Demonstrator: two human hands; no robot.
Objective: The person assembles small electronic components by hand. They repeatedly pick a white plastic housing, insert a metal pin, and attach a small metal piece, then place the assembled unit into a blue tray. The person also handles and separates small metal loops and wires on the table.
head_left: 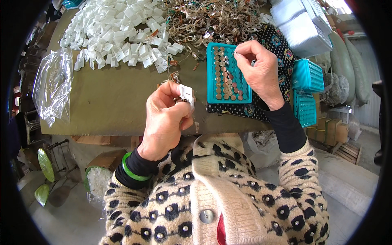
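Note:
My left hand (161,120) is closed around a small white plastic casing (186,94), pinched between thumb and fingers. A brownish wired piece (174,76) sticks out above those fingers, and its link to the casing is partly hidden. Over the upper right part of a teal tray (210,77) is my right hand (261,67), thumb and forefinger pinched together. Whatever lies between those fingertips is too small to make out. Small round coin-like metal discs (224,80) sit in the tray's pockets, mostly along its left and lower parts.
White plastic casings (118,30) are heaped at the back left, beside a tangle of wire strands (212,20). A clear plastic bag (53,87) lies at the left edge. Dotted black cloth (281,45) extends under the tray. White trays (300,30) and teal trays (308,75) stand stacked right.

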